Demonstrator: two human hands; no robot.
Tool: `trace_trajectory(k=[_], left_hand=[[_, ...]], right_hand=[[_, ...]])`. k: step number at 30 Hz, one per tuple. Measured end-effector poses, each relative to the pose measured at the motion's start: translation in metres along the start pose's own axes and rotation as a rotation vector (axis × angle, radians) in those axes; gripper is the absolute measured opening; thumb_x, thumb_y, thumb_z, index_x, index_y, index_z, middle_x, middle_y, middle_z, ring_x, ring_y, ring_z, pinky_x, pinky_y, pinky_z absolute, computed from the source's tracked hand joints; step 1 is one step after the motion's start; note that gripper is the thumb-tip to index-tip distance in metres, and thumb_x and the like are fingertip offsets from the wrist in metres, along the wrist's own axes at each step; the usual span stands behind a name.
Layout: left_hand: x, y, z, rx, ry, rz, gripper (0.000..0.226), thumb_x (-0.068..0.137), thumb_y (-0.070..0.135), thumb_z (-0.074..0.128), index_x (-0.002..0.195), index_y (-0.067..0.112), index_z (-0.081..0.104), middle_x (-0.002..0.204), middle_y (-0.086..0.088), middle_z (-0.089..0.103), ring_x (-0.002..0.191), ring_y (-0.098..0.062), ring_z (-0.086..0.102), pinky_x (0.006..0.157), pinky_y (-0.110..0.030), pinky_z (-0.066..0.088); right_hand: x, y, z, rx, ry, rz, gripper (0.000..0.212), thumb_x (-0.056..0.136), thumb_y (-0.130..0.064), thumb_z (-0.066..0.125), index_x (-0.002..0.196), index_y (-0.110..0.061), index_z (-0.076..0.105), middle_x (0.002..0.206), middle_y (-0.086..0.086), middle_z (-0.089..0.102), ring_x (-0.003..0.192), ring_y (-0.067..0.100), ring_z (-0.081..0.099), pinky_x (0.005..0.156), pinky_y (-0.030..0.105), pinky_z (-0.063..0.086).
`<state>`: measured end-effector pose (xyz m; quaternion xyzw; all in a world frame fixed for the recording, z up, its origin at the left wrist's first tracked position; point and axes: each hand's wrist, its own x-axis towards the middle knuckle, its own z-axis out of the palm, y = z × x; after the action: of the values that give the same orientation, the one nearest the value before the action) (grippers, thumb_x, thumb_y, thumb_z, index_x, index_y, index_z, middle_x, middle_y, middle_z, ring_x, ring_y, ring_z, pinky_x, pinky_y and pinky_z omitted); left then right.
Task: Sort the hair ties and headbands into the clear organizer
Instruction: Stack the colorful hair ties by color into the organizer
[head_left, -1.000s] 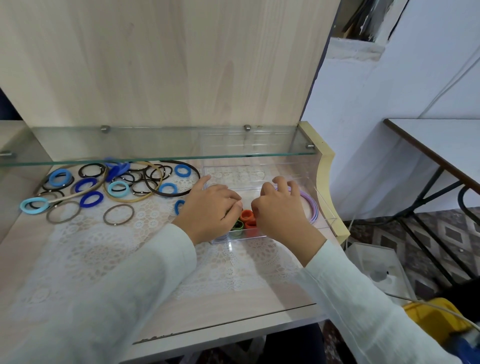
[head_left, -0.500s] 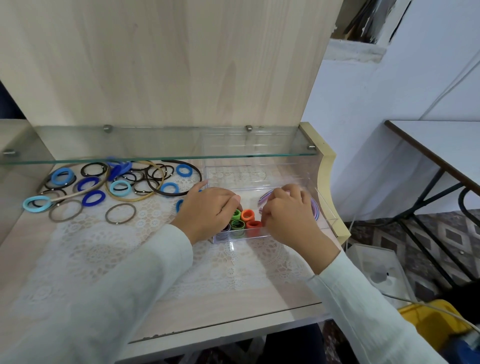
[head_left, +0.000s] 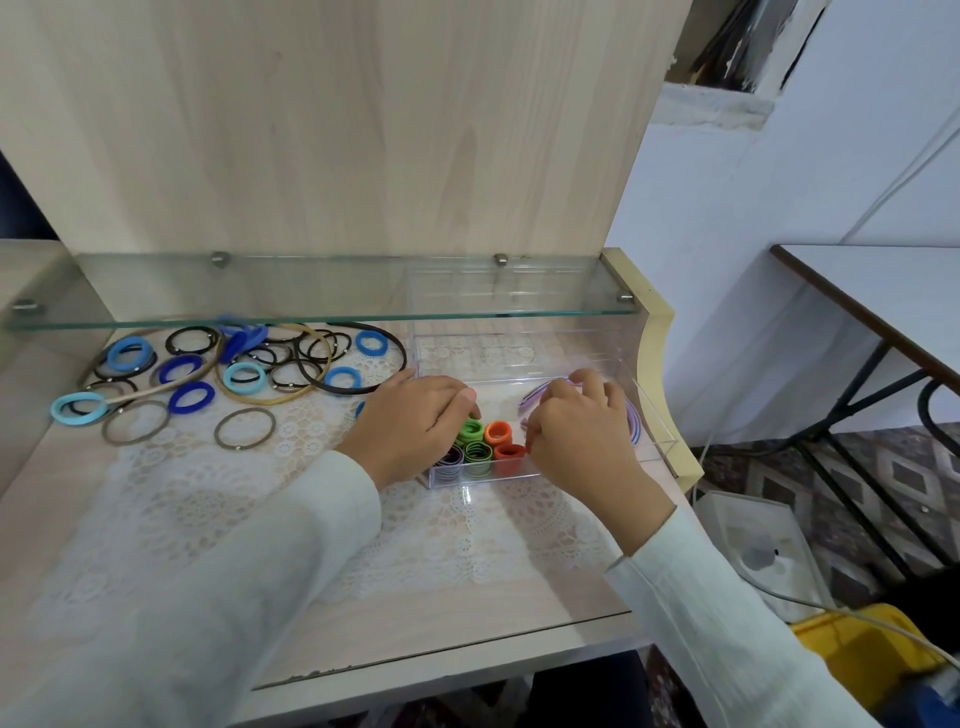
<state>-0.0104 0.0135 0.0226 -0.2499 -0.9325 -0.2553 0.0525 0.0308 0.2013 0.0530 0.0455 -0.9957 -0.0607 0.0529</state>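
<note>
Nearest, two pale sleeves (head_left: 291, 545) stretched across the front edge of a wooden table (head_left: 441, 618), over a white lace mat (head_left: 208, 499).

Just past the cuffs, both hands at a clear organizer (head_left: 519, 358) on the right half of the mat. At its near left corner, the left hand (head_left: 415, 421), knuckles up, with fingers curled down into the box beside the green rolls. Fingertips hidden there, so impossible to tell whether gripping anything. Over the right part of the box, the right hand (head_left: 576, 431), with fingers curled round thin purple headbands (head_left: 634, 423). Bands arching out past the knuckles and along the right wall of the box.

Between the two hands, in the front compartment, rolled hair ties (head_left: 485, 444) on end and packed touching: purple at the left, two green in the middle, two orange on the right.

Farther back and to the left, apart from the box, a loose pile of hair ties and headbands (head_left: 244, 364) flat on the mat. Light blue, dark blue and black rings, overlapped by larger tan and black hoops. At the pile's near side, two brown rings (head_left: 244, 427) lying separately.

Above the pile and the far end of the box, a glass shelf (head_left: 311, 306) on metal pegs. Behind it, a pale wooden back panel (head_left: 337, 130). Off to the right, a white wall (head_left: 727, 260), the corner of another table (head_left: 883, 280) and, low down, a yellow container (head_left: 857, 654).
</note>
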Motion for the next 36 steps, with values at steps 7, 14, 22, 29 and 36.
trace_trajectory(k=[7, 14, 22, 29, 36], left_hand=[[-0.004, 0.000, -0.003, 0.087, -0.027, 0.042, 0.080, 0.089, 0.055, 0.003, 0.114, 0.021, 0.071, 0.127, 0.013, 0.063, 0.127, -0.004, 0.046, 0.114, -0.025, 0.010], [-0.005, -0.003, -0.002, 0.067, -0.049, 0.019, 0.082, 0.087, 0.058, 0.001, 0.120, 0.023, 0.068, 0.130, 0.013, 0.061, 0.135, -0.007, 0.040, 0.117, -0.032, 0.013], [-0.012, -0.005, -0.002, 0.055, 0.017, 0.076, 0.066, 0.094, 0.050, 0.011, 0.121, 0.025, 0.065, 0.134, 0.008, 0.058, 0.130, -0.007, 0.044, 0.114, -0.029, 0.017], [-0.040, -0.017, -0.001, 0.030, 0.334, 0.047, 0.040, 0.097, 0.036, 0.034, 0.129, 0.022, 0.053, 0.153, 0.000, 0.035, 0.135, -0.018, 0.040, 0.105, -0.038, 0.034], [-0.069, -0.039, -0.016, 0.139, 0.611, -0.166, 0.028, 0.088, 0.026, 0.049, 0.113, 0.017, 0.059, 0.125, -0.002, 0.056, 0.111, -0.021, 0.055, 0.090, -0.039, 0.042]], right_hand=[[0.010, 0.001, 0.003, 0.214, -0.063, -0.033, 0.031, 0.095, -0.026, 0.049, 0.119, -0.040, 0.064, 0.134, -0.006, 0.045, 0.131, 0.026, 0.026, 0.104, 0.039, 0.025], [0.012, 0.001, 0.007, 0.234, -0.070, -0.030, 0.033, 0.094, -0.023, 0.049, 0.116, -0.044, 0.064, 0.130, -0.007, 0.049, 0.127, 0.025, 0.028, 0.102, 0.039, 0.027], [0.013, 0.002, 0.013, 0.238, -0.035, -0.003, 0.034, 0.093, -0.022, 0.049, 0.114, -0.044, 0.063, 0.127, -0.008, 0.050, 0.127, 0.024, 0.029, 0.103, 0.040, 0.027], [0.013, -0.016, 0.013, 0.576, 0.174, 0.062, 0.042, 0.083, -0.004, 0.048, 0.116, -0.023, 0.064, 0.121, 0.001, 0.056, 0.113, 0.024, 0.039, 0.092, 0.033, 0.034], [0.005, -0.087, -0.003, 0.966, 0.518, -0.008, 0.022, 0.086, -0.005, 0.053, 0.106, -0.011, 0.060, 0.103, -0.001, 0.056, 0.093, 0.011, 0.054, 0.081, 0.016, 0.042]])
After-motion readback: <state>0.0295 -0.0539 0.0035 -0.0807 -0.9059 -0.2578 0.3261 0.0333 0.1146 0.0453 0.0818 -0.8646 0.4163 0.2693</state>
